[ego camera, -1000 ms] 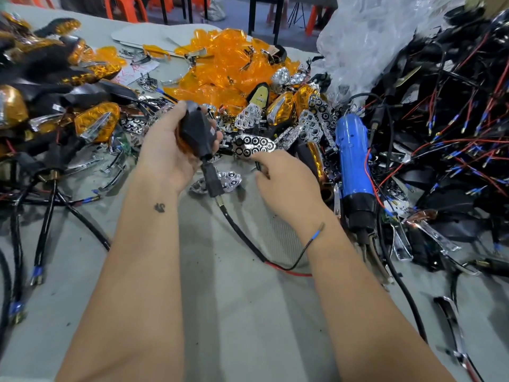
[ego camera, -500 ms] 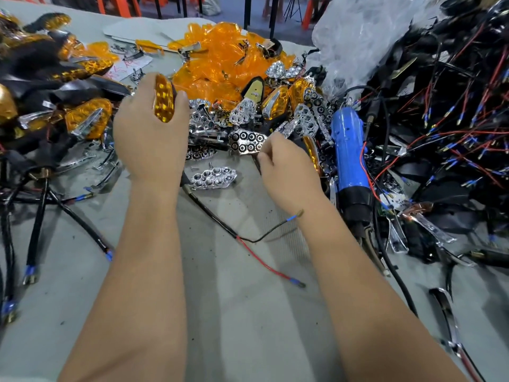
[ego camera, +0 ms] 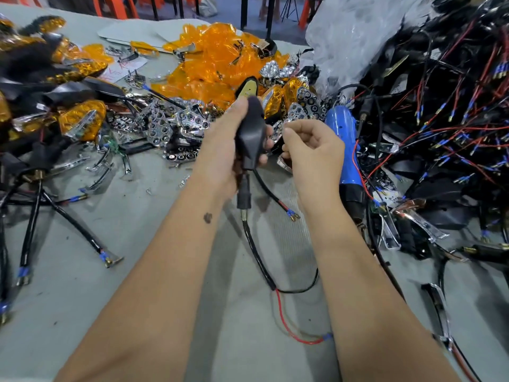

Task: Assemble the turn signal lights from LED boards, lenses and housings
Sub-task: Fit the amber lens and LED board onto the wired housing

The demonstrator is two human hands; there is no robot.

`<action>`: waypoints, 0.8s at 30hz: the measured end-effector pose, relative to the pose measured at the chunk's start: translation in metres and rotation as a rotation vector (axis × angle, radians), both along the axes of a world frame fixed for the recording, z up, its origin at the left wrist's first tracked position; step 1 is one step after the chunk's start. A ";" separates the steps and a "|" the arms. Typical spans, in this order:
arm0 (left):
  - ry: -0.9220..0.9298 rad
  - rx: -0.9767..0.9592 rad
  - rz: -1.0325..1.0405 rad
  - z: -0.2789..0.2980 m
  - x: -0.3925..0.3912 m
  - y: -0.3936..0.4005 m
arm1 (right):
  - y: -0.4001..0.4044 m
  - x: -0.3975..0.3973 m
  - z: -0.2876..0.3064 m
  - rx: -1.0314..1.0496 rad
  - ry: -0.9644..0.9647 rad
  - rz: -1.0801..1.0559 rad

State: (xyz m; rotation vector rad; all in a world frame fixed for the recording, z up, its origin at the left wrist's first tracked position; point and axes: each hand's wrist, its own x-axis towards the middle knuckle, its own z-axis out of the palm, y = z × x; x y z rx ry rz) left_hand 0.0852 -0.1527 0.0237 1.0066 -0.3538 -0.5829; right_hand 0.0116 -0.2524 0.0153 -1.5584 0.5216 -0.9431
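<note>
My left hand (ego camera: 220, 150) grips a black turn signal housing (ego camera: 251, 130) upright, its dark back toward me. Its stem and black cable (ego camera: 254, 244) hang down to the table and split into a red wire (ego camera: 286, 326) and a black wire. My right hand (ego camera: 316, 153) hovers just right of the housing with fingertips pinched together; I cannot see anything between them. Behind the hands lie a heap of orange lenses (ego camera: 214, 62) and chrome reflector boards (ego camera: 165, 128).
A blue electric screwdriver (ego camera: 344, 150) lies right of my right hand. A big tangle of black housings with red and black wires (ego camera: 440, 119) fills the right side. Finished amber lights (ego camera: 80, 119) with cables sit at left. A clear plastic bag (ego camera: 358, 31) stands behind.
My left hand turned the light from amber lens facing me to black back facing me and moved it right. My right hand rose off the parts pile, fingers pinched.
</note>
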 end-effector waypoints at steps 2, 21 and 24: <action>0.044 0.014 0.006 -0.006 -0.004 -0.007 | -0.001 -0.001 -0.001 -0.004 -0.025 -0.020; 0.094 0.032 -0.036 -0.023 -0.017 -0.016 | 0.004 -0.006 -0.005 0.086 -0.088 0.112; 0.089 0.052 -0.028 -0.022 -0.016 -0.015 | 0.004 -0.008 -0.004 0.070 -0.101 0.117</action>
